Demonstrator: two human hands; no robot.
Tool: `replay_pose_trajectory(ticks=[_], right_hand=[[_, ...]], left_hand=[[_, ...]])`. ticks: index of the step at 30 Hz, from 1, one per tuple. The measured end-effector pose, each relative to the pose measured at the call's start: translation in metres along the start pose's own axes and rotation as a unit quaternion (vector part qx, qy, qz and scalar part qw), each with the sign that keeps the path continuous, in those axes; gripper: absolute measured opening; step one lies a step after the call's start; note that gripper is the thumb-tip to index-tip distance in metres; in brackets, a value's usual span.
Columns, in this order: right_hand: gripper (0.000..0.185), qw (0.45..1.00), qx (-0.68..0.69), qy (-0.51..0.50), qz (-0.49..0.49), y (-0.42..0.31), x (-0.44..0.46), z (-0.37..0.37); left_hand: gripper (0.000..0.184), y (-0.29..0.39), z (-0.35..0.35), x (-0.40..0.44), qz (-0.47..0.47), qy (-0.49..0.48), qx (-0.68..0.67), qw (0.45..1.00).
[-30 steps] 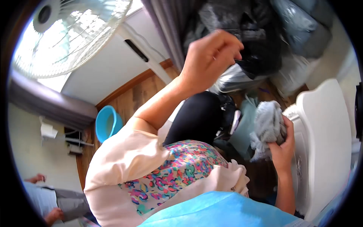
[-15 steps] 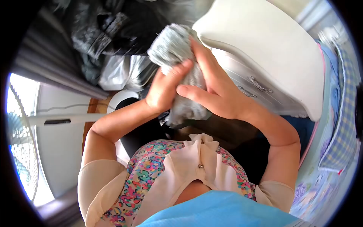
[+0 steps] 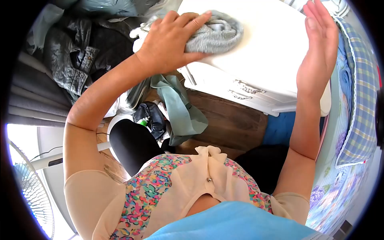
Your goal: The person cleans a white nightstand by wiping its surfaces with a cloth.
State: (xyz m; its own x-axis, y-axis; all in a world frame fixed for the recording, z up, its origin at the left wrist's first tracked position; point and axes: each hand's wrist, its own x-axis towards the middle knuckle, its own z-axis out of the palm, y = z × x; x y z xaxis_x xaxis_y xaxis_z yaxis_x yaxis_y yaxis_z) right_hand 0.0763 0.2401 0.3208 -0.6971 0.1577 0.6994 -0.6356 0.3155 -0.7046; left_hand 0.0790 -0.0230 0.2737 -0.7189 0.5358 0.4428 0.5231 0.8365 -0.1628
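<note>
A rolled-up, fluffy grey cloth [image 3: 220, 38] lies at the left side of the white cabinet top [image 3: 264, 44]. My left hand [image 3: 168, 42] reaches over it, with fingers across its top and the thumb along its near side. Part of the roll is hidden beneath that hand. On the right, my right hand [image 3: 318, 54] is raised above the cabinet's right end, its fingers stretched out and nothing in it.
Below the cabinet top are drawers with ornate handles [image 3: 250, 87]. A bed with a checked pillow [image 3: 358, 96] borders the right. Dark jackets [image 3: 72, 56] pile up at left; a grey-green bag [image 3: 176, 106] and a black pouch [image 3: 151, 118] lie low, near a fan [image 3: 34, 192].
Both hands were around the grey roll in front of me. The left has carried it up and left onto the cabinet top; the right has let go and moved right.
</note>
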Motion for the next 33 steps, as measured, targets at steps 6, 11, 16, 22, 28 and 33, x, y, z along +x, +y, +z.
replay_pose_trajectory(ticks=[6,11,16,22,28,33], right_hand=[[0.044,0.972,-0.147,-0.097,-0.153,0.042,0.005,-0.031],[0.048,0.845,-0.363,-0.340,-0.196,0.049,-0.019,-0.040],[0.047,0.865,-0.352,-0.330,-0.140,0.062,-0.038,-0.026],[0.038,0.887,-0.323,-0.286,-0.165,0.067,-0.042,-0.023],[0.015,0.890,-0.205,-0.317,-0.255,0.062,-0.054,-0.016],[0.012,0.904,-0.194,-0.295,-0.240,0.064,-0.054,-0.016]], left_hand=[[0.070,-0.031,0.030,0.056,0.000,-0.086,-0.042,0.995],[0.052,-0.072,0.084,0.141,-0.120,-0.043,0.016,0.992],[0.039,-0.113,0.155,0.218,-0.153,-0.058,0.166,0.972],[0.038,-0.034,0.135,0.263,-0.168,-0.079,0.030,0.982],[0.039,0.102,0.078,0.237,0.133,-0.077,-0.148,0.977],[0.036,0.116,0.106,0.299,0.044,-0.056,-0.129,0.989]])
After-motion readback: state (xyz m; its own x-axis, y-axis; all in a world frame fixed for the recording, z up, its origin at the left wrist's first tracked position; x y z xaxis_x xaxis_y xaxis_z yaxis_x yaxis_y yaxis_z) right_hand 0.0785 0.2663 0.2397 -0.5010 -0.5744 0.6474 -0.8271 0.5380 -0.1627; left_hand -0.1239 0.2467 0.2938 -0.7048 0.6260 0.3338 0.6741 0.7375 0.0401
